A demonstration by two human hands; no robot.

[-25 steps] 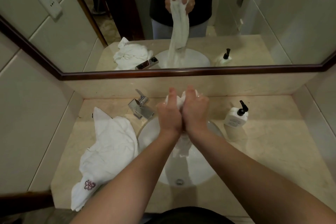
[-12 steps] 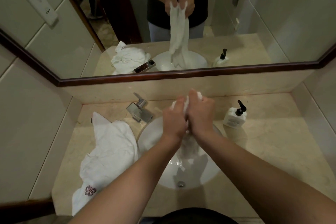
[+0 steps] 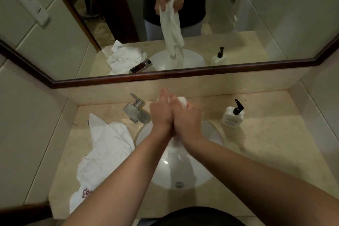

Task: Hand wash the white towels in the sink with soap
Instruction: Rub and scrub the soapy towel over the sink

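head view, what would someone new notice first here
First, the left hand and right hand, pressed together over the white sink, gripping a white towel that pokes out above the fingers. The mirror behind the counter shows it hanging down into the basin. A second towel lies crumpled left of the sink, and a soap bottle stands to its right.

Beige marble counter (image 3: 266, 154) — wood-framed mirror (image 3: 183, 74) above, pale tiled walls (image 3: 27, 124) beside.

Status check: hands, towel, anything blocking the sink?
Left hand and right hand both grip the wet towel above the sink. Second towel on counter, left. Nothing blocking the basin.
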